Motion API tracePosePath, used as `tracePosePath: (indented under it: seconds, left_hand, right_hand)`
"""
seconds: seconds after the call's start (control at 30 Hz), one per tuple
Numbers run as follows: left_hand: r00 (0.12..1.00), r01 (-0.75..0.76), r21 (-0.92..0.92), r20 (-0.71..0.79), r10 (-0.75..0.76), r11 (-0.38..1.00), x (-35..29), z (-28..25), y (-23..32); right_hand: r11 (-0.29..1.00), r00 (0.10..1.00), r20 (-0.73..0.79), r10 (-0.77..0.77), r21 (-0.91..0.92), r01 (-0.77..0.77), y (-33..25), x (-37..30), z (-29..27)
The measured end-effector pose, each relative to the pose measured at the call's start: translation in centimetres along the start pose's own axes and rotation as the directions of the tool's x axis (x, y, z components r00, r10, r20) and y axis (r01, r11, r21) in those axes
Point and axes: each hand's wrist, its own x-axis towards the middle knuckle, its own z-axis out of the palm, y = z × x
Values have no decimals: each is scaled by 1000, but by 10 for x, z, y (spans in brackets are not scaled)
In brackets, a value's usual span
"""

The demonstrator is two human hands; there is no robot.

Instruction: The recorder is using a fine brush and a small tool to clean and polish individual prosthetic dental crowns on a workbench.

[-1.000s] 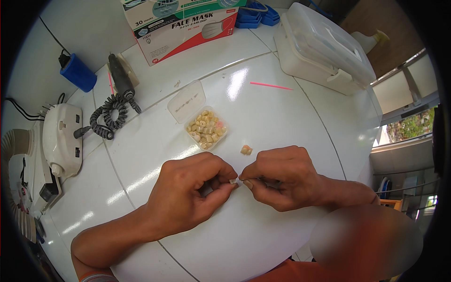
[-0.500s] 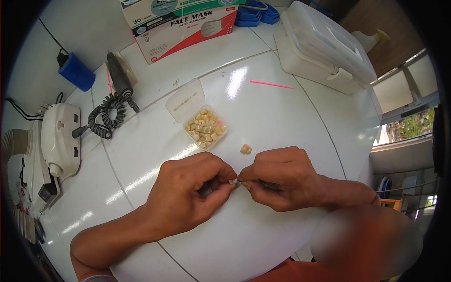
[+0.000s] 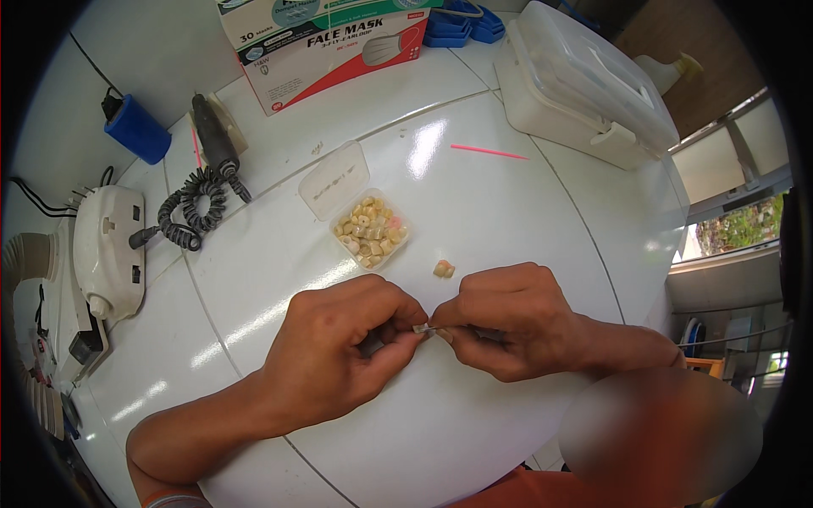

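My left hand (image 3: 347, 343) is closed in a pinch, with a tiny whitish piece (image 3: 421, 328) between thumb and forefinger. Against it, fingertip to fingertip, my right hand (image 3: 508, 326) is also pinched closed. Something thin and pale shows at the right fingertips, too small to name. Just beyond the hands lies a small beige and pinkish tooth-shaped piece (image 3: 444, 268) on the white tabletop (image 3: 542, 229). Farther off, an open clear plastic box (image 3: 403, 245) holds many cream-coloured tooth-shaped pieces, its lid (image 3: 335, 181) folded back on the table.
A pink stick (image 3: 489, 151) lies toward the back. Behind it stand a face mask box (image 3: 339, 63) and a white lidded case (image 3: 576, 93). On the left are a dark handpiece (image 3: 216, 135) with coiled cord, a white control unit (image 3: 110, 245) and a blue holder (image 3: 138, 129).
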Motion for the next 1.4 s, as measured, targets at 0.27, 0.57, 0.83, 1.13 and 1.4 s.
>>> tracePosePath:
  seconds: [0.27,0.57,0.83,1.13,1.4]
  left_hand:
    - [1000,0,10,3,0,1000,0,-1,1]
    - [1000,-8,7,0,8,1000,-1,0,0]
    - [999,42,-9,-23,-42,999,-1,0,2]
    - [999,23,-4,-34,-23,1000,-1,1,2]
    - [1000,7,16,-12,-7,1000,-1,1,0]
  right_hand:
    - [1000,1000,-18,17,0,-17,0,-1,1]
    - [996,999,-26,43,83,-41,-1,-2,-3]
    - [997,998,-31,53,53,-51,-1,-1,-2]
    - [999,999,-9,32,17,-32,-1,-1,-1]
    - [997,996,24,81,-20,-81,-5,-2,-2]
